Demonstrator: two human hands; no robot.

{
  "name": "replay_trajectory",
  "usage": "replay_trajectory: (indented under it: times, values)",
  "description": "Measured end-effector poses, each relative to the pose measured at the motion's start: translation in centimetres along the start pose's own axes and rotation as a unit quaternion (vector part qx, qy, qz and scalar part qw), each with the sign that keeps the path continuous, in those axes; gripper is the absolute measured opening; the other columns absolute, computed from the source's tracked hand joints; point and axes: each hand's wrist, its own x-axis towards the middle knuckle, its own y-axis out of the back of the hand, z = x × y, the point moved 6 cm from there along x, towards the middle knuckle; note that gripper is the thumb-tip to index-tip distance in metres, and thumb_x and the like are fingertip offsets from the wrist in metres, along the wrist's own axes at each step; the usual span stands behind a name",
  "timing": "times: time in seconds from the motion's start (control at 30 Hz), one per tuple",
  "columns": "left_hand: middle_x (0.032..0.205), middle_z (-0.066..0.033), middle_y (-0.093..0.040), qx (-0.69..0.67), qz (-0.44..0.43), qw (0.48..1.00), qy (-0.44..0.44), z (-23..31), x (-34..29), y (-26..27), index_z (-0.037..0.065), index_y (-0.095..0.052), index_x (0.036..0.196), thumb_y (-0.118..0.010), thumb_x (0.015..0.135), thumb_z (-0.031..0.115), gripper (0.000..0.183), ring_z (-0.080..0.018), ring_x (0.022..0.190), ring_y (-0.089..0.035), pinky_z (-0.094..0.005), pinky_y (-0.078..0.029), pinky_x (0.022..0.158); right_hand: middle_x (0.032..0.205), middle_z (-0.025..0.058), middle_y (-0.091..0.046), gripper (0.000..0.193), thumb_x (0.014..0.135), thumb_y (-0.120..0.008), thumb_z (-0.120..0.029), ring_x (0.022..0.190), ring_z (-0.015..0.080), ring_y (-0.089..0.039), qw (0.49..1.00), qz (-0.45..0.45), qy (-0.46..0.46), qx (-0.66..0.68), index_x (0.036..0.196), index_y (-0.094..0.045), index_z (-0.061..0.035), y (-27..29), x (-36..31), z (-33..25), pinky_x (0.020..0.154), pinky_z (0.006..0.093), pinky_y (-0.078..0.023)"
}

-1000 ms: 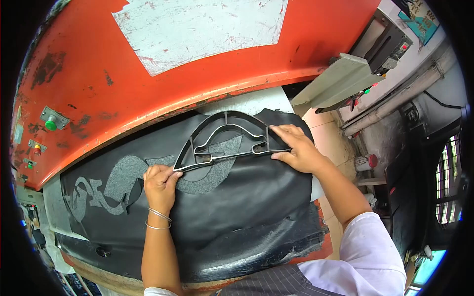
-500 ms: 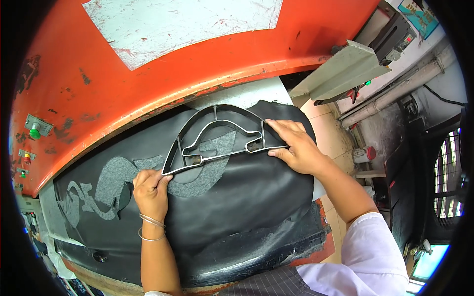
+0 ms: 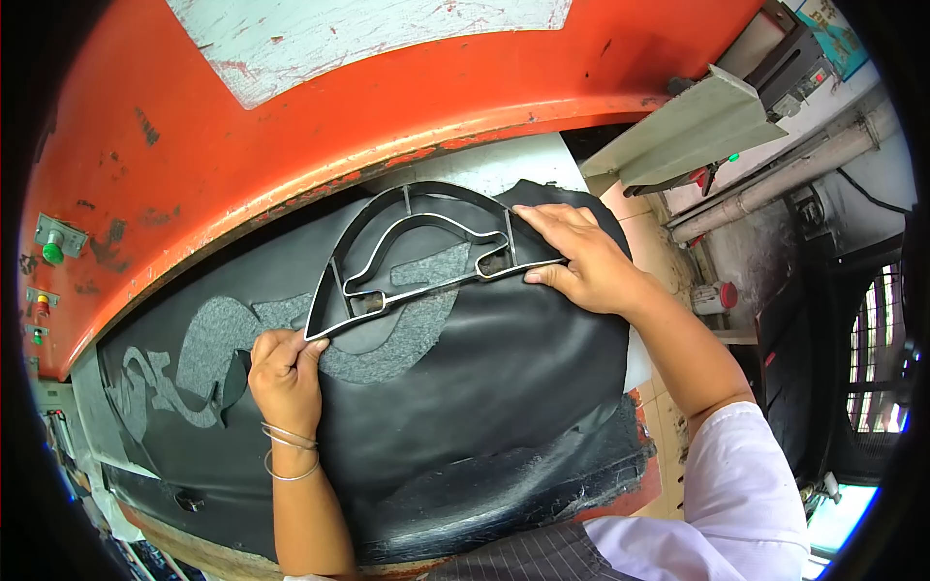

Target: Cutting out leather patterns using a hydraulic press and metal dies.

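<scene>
Frame [image 3: 431,289] of bent metal sits over the black sheet's [image 3: 465,387] far middle, left hand [image 3: 289,378] pinching its left tip, right hand's [image 3: 586,259] fingers gripping its right end, probably for even, two-ended control.

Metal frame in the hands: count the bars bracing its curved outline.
3: a top bar at the peak of the metal frame, a left bar toward the left hand, and a right bar by the right hand, which may hide more.
</scene>
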Motion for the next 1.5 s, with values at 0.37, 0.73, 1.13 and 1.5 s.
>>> replay_trajectory:
  times: [0.37,0.73,1.13,1.5]
  values:
    - [0.073,-0.0076,-0.057,-0.023,-0.015,1.000,-0.008,-0.7,0.0,0.5,0.001,-0.071,0.086,-0.077,0.072,0.003,0.016,-0.0227,0.072,-0.055,-0.0319,-0.045,0.068,0.133,0.0193,-0.051,0.077,0.079,-0.075,-0.036,0.123,0.0346,-0.044,1.000,-0.002,0.023,-0.020,0.141,-0.042,-0.0061,-0.3,0.1,-0.8,0.102,0.0422,-0.034]
    - [0.077,-0.0100,-0.058,-0.033,0.011,0.999,-0.019,0.1,-0.8,1.8,0.000,-0.070,0.086,-0.078,0.072,0.008,0.018,-0.0266,0.075,-0.057,-0.0349,-0.047,0.070,0.107,0.0100,-0.064,0.050,0.079,-0.070,-0.040,0.104,0.0268,-0.057,0.944,-0.142,0.187,-0.232,0.115,-0.057,-0.0071,-3.7,7.9,-13.7,0.088,0.0403,-0.041]
    - [0.086,-0.0059,-0.061,-0.080,-0.016,0.996,-0.019,-0.2,-2.1,2.6,0.006,-0.070,0.096,-0.080,0.070,0.018,0.030,-0.0260,0.086,-0.057,-0.0381,-0.041,0.081,0.081,0.0078,-0.064,0.018,0.084,-0.064,-0.026,0.086,0.0270,-0.061,0.966,-0.029,0.166,-0.198,0.081,-0.062,-0.0080,-3.1,3.0,-12.8,0.072,0.0403,-0.050]
    - [0.138,-0.0156,-0.049,0.009,-0.220,0.934,-0.280,12.7,-8.3,-3.6,0.011,-0.057,0.128,-0.069,0.078,0.046,0.062,-0.0326,0.132,-0.041,-0.0512,-0.026,0.110,0.070,0.0033,-0.058,0.015,0.091,-0.064,-0.018,0.064,0.0160,-0.058,0.855,0.291,-0.353,0.245,0.090,-0.061,-0.0037,9.7,-16.6,-1.6,0.060,0.0319,-0.047]
